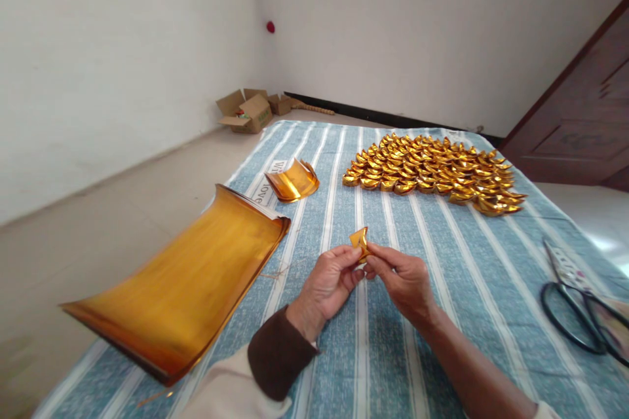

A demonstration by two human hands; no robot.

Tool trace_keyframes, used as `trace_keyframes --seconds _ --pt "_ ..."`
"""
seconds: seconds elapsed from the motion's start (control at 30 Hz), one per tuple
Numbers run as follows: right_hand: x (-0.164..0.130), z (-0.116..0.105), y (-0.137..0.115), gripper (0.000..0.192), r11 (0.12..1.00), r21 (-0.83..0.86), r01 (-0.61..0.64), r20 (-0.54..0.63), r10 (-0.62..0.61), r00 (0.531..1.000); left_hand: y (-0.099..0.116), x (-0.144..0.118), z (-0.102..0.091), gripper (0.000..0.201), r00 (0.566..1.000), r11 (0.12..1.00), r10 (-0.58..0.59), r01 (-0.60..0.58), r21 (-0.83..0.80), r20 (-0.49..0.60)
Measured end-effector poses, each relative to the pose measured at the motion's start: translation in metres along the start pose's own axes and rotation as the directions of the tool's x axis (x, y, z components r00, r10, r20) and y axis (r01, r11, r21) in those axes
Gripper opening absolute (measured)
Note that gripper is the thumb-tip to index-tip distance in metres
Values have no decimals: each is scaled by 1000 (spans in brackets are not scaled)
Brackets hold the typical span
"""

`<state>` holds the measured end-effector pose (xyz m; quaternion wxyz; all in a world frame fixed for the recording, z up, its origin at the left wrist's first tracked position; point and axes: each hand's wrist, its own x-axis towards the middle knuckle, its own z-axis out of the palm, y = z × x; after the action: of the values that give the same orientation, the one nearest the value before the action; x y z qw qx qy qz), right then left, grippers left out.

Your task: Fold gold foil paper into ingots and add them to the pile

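Note:
A small piece of gold foil paper (360,239), partly folded, is pinched between both hands above the striped cloth. My left hand (330,285) grips its left and lower side with thumb and fingers. On its right edge, my right hand (403,280) closes thumb and fingertips. Part of the piece is hidden behind the fingers. Beyond the hands sits a large cluster of folded gold paper ingots (427,170) in tight rows. A stack of large gold foil sheets (191,275) lies to the left, its edges curling. Further back is a smaller curled stack of gold paper (293,182).
Black-handled scissors (572,314) lie at the right of the table, which has a blue and white striped cloth (339,353). An open cardboard box (248,114) stands on the floor at the back left. A brown wooden door (580,105) is at the right.

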<state>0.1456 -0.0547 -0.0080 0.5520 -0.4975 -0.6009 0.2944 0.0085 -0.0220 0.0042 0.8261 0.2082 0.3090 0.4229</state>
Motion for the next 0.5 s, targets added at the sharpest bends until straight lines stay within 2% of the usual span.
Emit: trace_keyframes --seconds 0.2,0.33,0.43,0.5 --pt "0 0 2 23 999 -29 42 -10 -43 999 0 -2 0 6 999 1000 -18 18 -7 -36" --pt "3 -6 5 24 978 -157 135 31 -132 991 4 -2 0 14 994 1000 -8 10 16 -111" --pt "6 -13 9 28 892 -357 277 129 -247 960 10 -3 -1 21 977 968 100 -51 246 -191" --pt "7 -18 12 31 785 -489 381 224 -309 924 16 -3 -1 24 944 855 261 -130 502 -202"
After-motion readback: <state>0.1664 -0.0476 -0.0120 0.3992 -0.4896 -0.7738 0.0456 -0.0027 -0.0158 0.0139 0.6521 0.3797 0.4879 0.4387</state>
